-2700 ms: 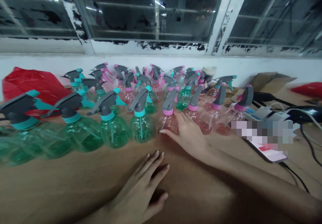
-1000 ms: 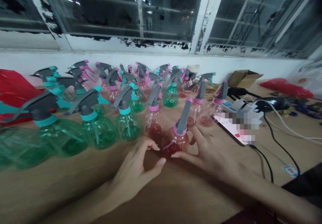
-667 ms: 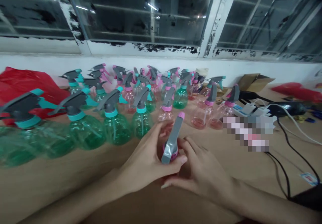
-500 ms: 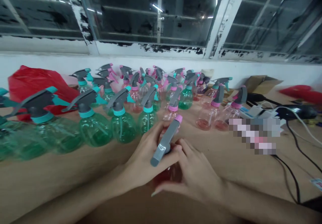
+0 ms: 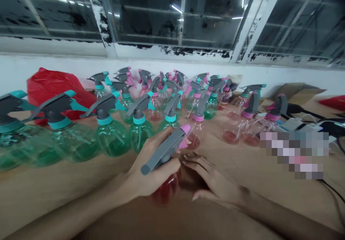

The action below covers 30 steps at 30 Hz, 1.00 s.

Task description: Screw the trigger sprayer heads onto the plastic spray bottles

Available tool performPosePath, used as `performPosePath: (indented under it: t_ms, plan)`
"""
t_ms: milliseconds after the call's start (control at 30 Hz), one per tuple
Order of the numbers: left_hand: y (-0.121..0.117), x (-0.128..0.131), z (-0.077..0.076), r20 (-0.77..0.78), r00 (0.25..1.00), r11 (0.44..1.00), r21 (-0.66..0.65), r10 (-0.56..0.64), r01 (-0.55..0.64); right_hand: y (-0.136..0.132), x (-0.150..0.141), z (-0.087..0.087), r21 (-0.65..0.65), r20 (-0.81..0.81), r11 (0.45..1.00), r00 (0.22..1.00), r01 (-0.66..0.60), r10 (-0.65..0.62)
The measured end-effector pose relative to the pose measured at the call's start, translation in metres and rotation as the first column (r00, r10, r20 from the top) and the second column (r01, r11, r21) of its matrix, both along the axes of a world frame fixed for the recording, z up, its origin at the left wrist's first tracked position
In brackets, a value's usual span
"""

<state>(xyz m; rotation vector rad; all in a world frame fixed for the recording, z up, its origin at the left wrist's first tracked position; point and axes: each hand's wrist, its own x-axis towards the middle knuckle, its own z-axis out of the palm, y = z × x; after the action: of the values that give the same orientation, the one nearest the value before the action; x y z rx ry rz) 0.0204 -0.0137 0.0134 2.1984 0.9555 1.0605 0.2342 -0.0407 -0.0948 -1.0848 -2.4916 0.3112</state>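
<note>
My left hand [image 5: 151,171] is closed around the neck of a spray bottle [image 5: 166,191], whose clear round body has red liquid inside. Its grey and pink trigger head [image 5: 165,149] sticks up above my fingers, the nozzle pointing away to the right. Just right of that bottle, my right hand [image 5: 212,180] hovers or rests low by the table with fingers apart and nothing in them. Beyond my hands stands a pink-collared spray bottle [image 5: 198,128]. To the left runs a row of green bottles with teal collars, among them one green spray bottle [image 5: 111,137].
Several more spray bottles crowd the back by the wall. A red plastic bag [image 5: 58,85] lies behind the green row. Two pink-collared bottles, one a reddish bottle [image 5: 237,128], stand at right, near a cardboard box [image 5: 299,91], cables and a power strip [image 5: 293,123].
My right hand has come off the spray bottle and moved slightly right, its fingers opening. My left hand keeps hold of the bottle, now turned somewhat. The view has shifted left.
</note>
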Motion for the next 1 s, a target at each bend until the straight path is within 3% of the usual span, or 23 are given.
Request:
performPosePath:
  t_ms: [100,267,433,533,700,1000]
  plan:
    - [0.002,-0.002,0.002,-0.008,0.997,0.997,0.0,-0.075,0.075,0.004,0.002,-0.002,0.009,0.024,1.0,1.0,-0.002,0.002]
    - [-0.001,-0.001,0.005,-0.024,0.997,0.995,-0.068,-0.072,0.07,0.006,-0.004,0.002,0.039,0.063,0.996,0.995,-0.079,0.077]
    - [-0.001,-0.001,0.004,-0.033,0.99,0.991,-0.017,-0.136,0.136,0.01,-0.007,0.002,0.072,0.082,0.988,0.988,-0.135,0.129]
    - [0.0,0.0,0.001,0.007,0.993,0.993,-0.003,-0.115,0.115,0.012,-0.006,-0.001,0.035,0.097,0.99,0.986,-0.138,0.134]
    - [0.002,0.003,-0.005,0.058,0.993,0.994,0.02,-0.106,0.105,0.014,-0.004,-0.006,-0.085,0.048,0.996,0.998,-0.031,0.036]
    - [0.003,0.002,-0.006,0.054,0.989,0.99,-0.023,-0.141,0.143,0.018,-0.002,-0.001,-0.166,-0.019,0.985,0.999,-0.051,0.049]
